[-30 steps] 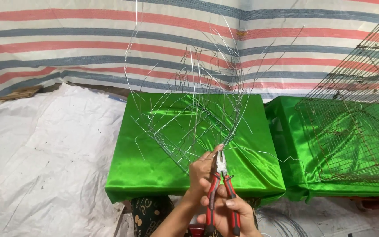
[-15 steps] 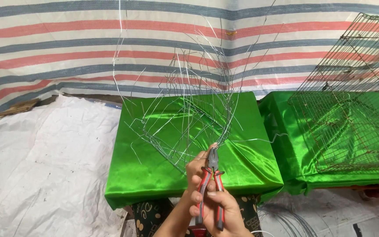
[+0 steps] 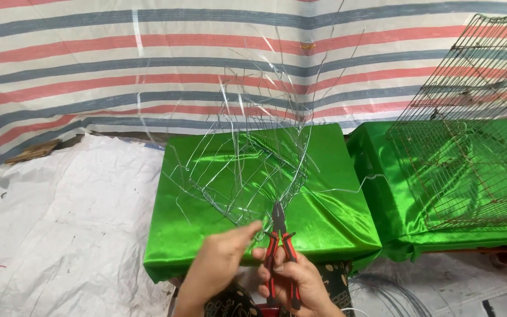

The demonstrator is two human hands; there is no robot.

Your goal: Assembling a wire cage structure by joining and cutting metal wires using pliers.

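Observation:
My right hand point(image 3: 294, 282) grips the red-and-black handles of a pair of pliers point(image 3: 279, 240). The jaws point up and pinch the base of a loose bundle of thin silver wires point(image 3: 253, 164). These wires fan upward and outward over a green satin-covered block point(image 3: 335, 217). My left hand point(image 3: 221, 261) sits just left of the pliers, its fingertips reaching toward the wire base near the jaws. Whether those fingers pinch a wire is unclear.
A rusty wire cage point(image 3: 470, 117) leans on a second green-covered block point(image 3: 382, 158) at the right. A striped tarp point(image 3: 89, 64) hangs behind. White sheeting point(image 3: 60, 223) covers the floor at left. Coiled wire point(image 3: 388, 293) lies on the floor at lower right.
The view has shifted, so the blocks and the cage sit further left in the frame. The wire bundle has tilted slightly. Both hands stay at the wire base with the pliers.

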